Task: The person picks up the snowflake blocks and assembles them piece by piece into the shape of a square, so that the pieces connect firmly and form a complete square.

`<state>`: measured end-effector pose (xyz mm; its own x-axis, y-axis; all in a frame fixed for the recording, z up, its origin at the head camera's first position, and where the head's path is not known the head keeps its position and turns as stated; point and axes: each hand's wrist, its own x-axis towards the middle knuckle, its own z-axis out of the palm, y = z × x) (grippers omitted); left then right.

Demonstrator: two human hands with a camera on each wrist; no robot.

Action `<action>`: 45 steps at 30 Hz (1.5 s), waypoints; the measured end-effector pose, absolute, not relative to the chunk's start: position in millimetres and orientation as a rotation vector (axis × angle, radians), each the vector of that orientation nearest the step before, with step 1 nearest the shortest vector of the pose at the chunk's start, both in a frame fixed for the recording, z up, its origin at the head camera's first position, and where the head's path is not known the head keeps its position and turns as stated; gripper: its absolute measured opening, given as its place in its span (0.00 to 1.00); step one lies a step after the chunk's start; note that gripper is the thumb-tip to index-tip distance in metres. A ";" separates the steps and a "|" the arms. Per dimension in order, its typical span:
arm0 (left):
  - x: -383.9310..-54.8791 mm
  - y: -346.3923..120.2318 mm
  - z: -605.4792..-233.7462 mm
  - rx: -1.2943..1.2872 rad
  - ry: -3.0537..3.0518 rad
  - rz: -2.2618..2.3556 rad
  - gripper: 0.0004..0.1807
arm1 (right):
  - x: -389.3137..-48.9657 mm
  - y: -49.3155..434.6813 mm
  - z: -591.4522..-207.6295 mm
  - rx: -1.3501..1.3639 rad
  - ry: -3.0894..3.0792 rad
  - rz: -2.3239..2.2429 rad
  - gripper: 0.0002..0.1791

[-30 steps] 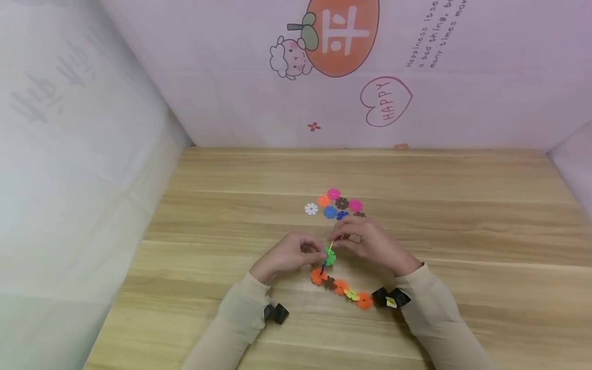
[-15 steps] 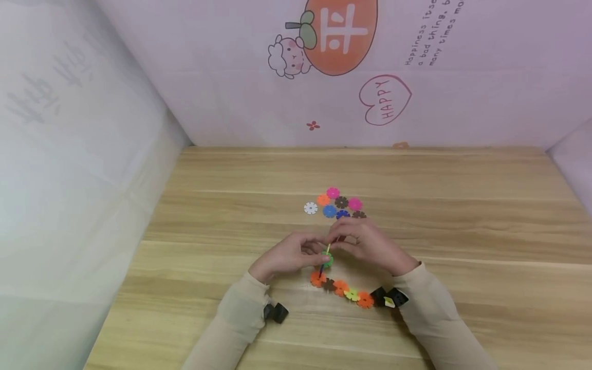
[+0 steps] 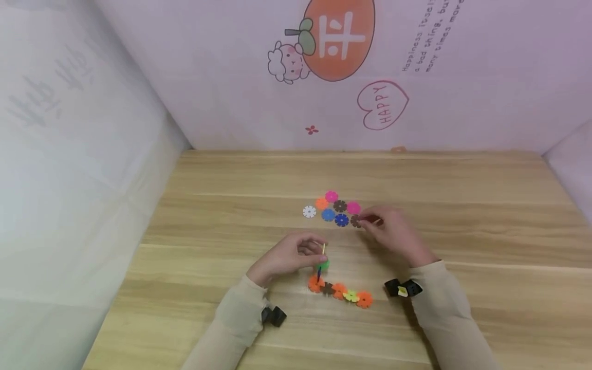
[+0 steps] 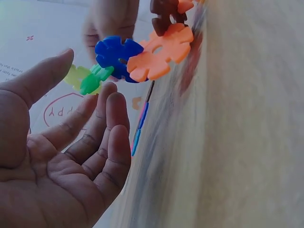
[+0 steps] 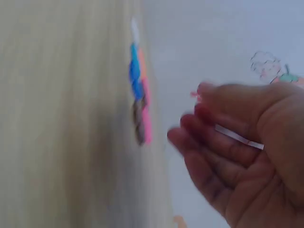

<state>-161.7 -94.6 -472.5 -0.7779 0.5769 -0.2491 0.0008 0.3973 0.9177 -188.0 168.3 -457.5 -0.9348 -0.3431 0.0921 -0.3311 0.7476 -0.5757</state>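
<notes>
In the head view, my left hand (image 3: 292, 255) pinches the upper end of a chain of notched plastic snowflake discs. A yellow-green disc (image 4: 76, 78) sits between thumb and fingertips, joined to a green disc (image 4: 96, 80). Below them come a blue disc (image 4: 114, 53) and an orange disc (image 4: 164, 52). The rest of the chain, with a brown disc (image 3: 327, 289) and a yellow disc (image 3: 351, 296), slants down to the right. My right hand (image 3: 393, 231) hovers at a loose brown disc (image 3: 355, 221), fingers loosely bent, nothing seen between them in the right wrist view.
Loose discs lie flat in a cluster beyond the hands: white (image 3: 309, 211), orange (image 3: 321, 204), light blue (image 3: 328, 215), dark blue (image 3: 341, 220), another brown one (image 3: 339, 206) and two pink ones, one a pink disc (image 3: 353, 207). A printed cloth (image 3: 231, 103) stands behind the wooden table (image 3: 222, 205).
My right hand has left the held chain and moved right and away, to the loose brown disc. The left hand keeps its pinch, nearly in place.
</notes>
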 end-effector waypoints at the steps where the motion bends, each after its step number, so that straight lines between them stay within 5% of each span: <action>1: -161.5 -95.2 -472.8 0.496 2.114 1.394 0.23 | -189.3 170.1 -459.1 -0.513 2.926 -0.926 0.13; 11: -162.0 -96.7 -474.1 0.479 2.092 1.431 0.24 | -195.9 166.3 -471.3 -0.342 2.950 -0.774 0.23; 45: -160.4 -93.8 -471.1 0.383 1.963 1.549 0.23 | -194.8 168.3 -472.8 -0.392 2.738 -1.105 0.10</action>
